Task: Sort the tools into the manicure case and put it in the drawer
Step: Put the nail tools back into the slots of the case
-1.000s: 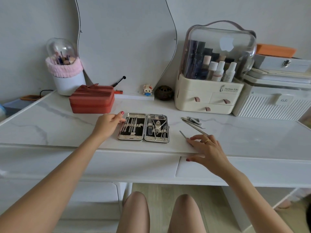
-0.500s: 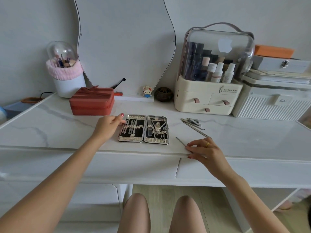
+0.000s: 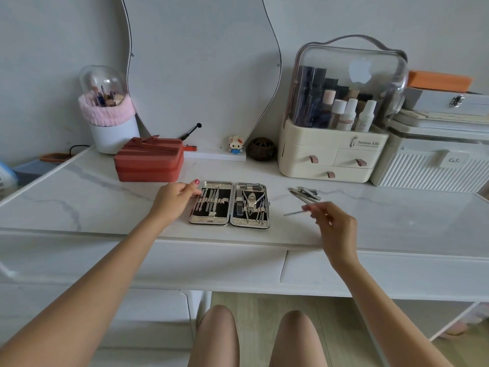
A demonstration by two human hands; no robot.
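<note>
Steadying the open silver manicure case (image 3: 229, 203) on the white marble desk (image 3: 79, 205), the left hand (image 3: 176, 198) grasps its edge; the right hand (image 3: 334, 225) pinches a thin metal tool (image 3: 293, 213) clear of the desk, likely for slotting in.

The right hand (image 3: 334, 223) now pinches the thin tool (image 3: 295, 213) lifted off the tabletop (image 3: 105, 207), its tip pointing toward nine o'clock.
</note>
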